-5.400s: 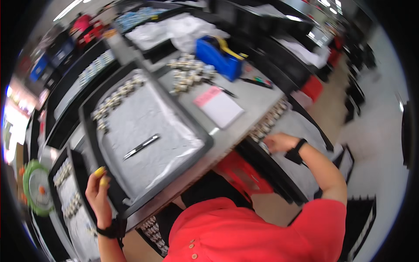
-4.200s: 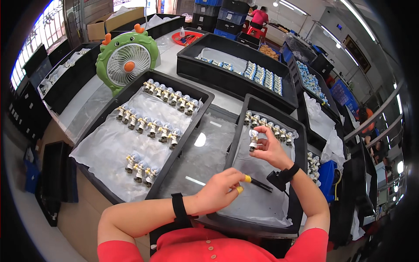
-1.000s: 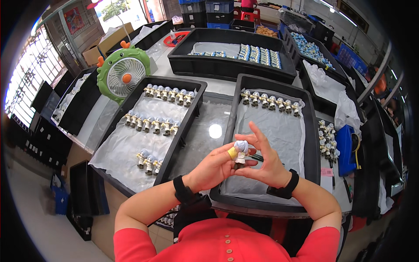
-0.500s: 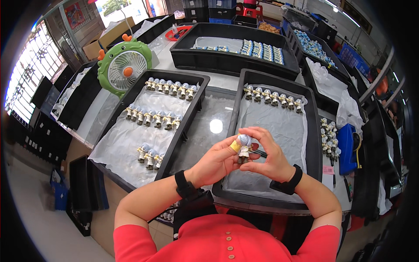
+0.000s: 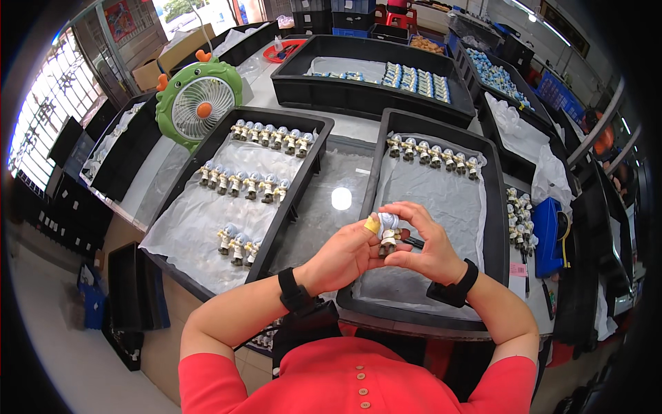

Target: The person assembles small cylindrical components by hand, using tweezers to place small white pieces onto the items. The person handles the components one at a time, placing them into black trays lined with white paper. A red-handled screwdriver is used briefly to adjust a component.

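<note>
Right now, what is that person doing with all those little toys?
A person holds one small figurine up in both hands, left hand and right hand, over the right black tray. A row of figurines stands at that tray's far end. More figurines stand in rows in the left tray, beside a green fan.

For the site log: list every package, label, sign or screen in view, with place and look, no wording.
Cardboard box: brown, far left behind the green fan.
Poster: red and blue, on the far left wall.
Pink slip: small, on the table right of the right tray.
No screens in view.
</note>
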`<state>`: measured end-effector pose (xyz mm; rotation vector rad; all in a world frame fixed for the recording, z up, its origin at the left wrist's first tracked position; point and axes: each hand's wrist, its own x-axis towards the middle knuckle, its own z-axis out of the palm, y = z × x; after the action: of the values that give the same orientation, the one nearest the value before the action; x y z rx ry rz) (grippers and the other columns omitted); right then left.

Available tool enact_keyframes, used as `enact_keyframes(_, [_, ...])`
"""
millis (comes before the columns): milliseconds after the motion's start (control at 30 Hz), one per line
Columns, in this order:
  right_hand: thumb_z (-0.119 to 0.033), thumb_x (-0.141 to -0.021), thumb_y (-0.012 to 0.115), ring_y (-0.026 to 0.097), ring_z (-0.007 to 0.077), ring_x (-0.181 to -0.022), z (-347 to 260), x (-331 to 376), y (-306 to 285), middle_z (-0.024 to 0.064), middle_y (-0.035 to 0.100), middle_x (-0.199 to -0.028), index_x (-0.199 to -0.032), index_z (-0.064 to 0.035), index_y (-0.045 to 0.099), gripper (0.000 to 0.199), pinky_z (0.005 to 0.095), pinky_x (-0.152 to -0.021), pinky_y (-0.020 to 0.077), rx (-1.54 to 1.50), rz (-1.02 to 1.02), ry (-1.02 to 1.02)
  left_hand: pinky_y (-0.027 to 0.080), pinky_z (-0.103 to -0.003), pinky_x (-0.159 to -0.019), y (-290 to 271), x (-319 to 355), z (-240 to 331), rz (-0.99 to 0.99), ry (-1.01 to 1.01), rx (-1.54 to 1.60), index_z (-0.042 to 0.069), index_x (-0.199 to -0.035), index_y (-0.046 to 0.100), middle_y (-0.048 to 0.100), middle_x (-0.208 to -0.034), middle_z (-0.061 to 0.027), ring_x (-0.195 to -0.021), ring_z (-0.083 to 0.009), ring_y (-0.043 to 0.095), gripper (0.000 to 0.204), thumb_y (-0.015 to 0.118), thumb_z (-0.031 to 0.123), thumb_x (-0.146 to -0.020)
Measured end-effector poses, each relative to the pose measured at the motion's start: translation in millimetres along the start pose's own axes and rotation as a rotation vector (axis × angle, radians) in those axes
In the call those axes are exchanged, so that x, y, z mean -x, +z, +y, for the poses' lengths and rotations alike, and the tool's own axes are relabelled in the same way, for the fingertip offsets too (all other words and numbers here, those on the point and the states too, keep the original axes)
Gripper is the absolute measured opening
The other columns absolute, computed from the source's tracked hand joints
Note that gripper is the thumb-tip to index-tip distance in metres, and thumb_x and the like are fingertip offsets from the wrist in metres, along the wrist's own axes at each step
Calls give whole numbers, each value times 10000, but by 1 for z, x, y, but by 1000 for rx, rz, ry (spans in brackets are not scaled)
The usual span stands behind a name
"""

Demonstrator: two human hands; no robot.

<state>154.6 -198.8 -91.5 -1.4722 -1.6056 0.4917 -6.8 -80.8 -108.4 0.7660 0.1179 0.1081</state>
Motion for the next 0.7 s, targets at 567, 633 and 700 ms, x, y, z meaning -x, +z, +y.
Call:
enact_keyframes(567, [-127,-716,758,443,265,-1210,-1,-4,-2,132,452,-1313,-1356,-72,419,726,357,-995,381,-32,-50,-82,454,-391,-960,4,1,4,7,108,136,24,-1353,351,486,-1284,-141,-1180,-282,516,410,356,246,-1008])
enact_keyframes(633, [-121,-711,761,440,269,-1212,-4,-3,-7,133,449,-1302,-1357,-71,417,734,360,-1003,376,31,-42,-95,458,-384,-954,5,-1,5,15,114,71,30,-1354,358,488,-1278,-134,-1187,-279,511,410,393,231,-999])
enact_keyframes(700, [-119,-703,766,440,276,-1213,-7,-3,-10,132,446,-1291,-1356,-69,418,741,362,-1008,373,108,-49,-99,464,-371,-942,3,-2,4,43,119,29,34,-1346,374,497,-1265,-123,-1171,-262,518,406,435,212,-987])
